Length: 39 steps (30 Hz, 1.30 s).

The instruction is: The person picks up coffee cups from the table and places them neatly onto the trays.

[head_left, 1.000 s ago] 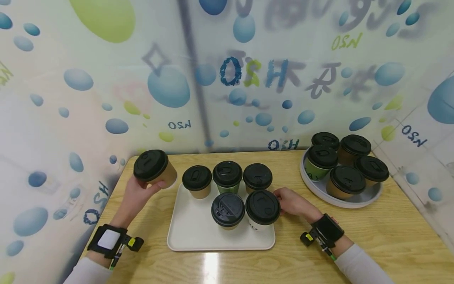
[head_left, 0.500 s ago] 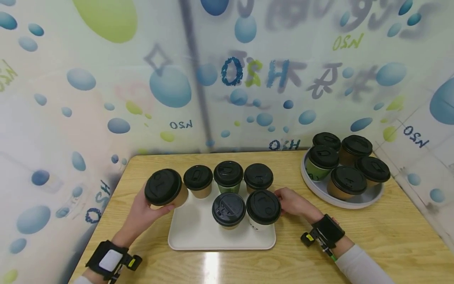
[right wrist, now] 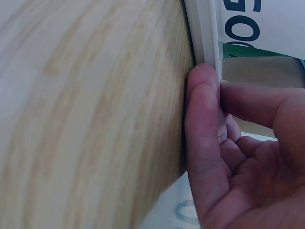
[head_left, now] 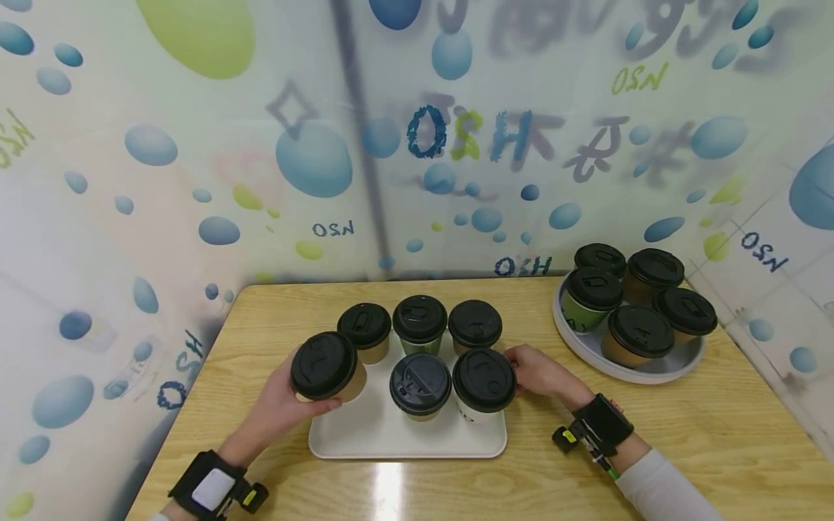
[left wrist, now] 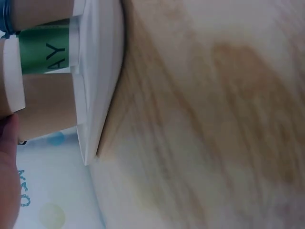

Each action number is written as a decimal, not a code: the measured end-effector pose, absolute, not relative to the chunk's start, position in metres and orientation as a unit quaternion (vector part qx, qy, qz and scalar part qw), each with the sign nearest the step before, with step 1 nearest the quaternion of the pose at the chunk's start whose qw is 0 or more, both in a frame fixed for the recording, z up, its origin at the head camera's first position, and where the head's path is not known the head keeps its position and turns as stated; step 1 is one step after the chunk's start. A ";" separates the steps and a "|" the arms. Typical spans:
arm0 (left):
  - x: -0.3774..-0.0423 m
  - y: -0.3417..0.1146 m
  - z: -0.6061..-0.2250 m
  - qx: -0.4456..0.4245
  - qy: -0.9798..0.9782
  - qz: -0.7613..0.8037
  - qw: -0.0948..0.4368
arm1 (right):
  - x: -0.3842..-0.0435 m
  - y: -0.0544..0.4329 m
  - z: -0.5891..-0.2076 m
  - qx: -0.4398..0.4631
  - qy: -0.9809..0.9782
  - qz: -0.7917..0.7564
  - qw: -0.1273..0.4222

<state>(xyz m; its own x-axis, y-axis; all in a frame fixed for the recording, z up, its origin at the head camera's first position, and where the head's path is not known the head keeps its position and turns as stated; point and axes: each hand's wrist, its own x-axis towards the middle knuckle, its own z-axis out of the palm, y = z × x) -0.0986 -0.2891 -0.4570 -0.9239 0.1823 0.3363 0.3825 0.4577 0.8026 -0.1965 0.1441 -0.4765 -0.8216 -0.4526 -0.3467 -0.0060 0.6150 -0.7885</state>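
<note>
My left hand (head_left: 276, 405) grips a brown paper coffee cup (head_left: 352, 385) with a black lid (head_left: 323, 365), tilted above the left side of a cream rectangular tray (head_left: 358, 438). In the left wrist view, the base of the held cup (left wrist: 10, 78) hangs apart from the tray floor. Several lidded coffee cups stand on the tray: a green one (head_left: 419, 325) at the back middle, brown ones beside it, and a white one (head_left: 483, 387) at the front right. My right hand (head_left: 544, 376) pinches the tray's right rim (right wrist: 205, 36) between thumb and finger.
A round grey tray (head_left: 586, 347) at the back right holds several more lidded cups, one of them green (head_left: 580, 311). A printed backdrop (head_left: 417, 181) rises behind the wooden table (head_left: 560, 470). Bare tray surface lies at the front left.
My left hand has carried the cup right and toward me, from beyond the tray's left side to over it. My right hand keeps its place at the tray rim.
</note>
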 end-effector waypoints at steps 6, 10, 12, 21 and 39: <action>-0.100 -0.284 -0.463 -0.188 -0.856 -0.478 0.059 | -0.197 0.144 -0.475 -0.132 0.861 -0.413 0.266; -0.103 -0.280 -0.468 -0.210 -0.845 -0.490 0.025 | -0.198 0.144 -0.474 -0.129 0.862 -0.411 0.268; -0.103 -0.278 -0.471 -0.215 -0.841 -0.496 0.014 | -0.198 0.144 -0.474 -0.128 0.862 -0.411 0.270; -0.104 -0.273 -0.484 -0.203 -0.827 -0.525 -0.007 | -0.196 0.143 -0.476 -0.130 0.859 -0.416 0.268; -0.090 -0.297 -0.471 -0.166 -0.848 -0.494 -0.101 | -0.193 0.146 -0.477 -0.141 0.868 -0.415 0.234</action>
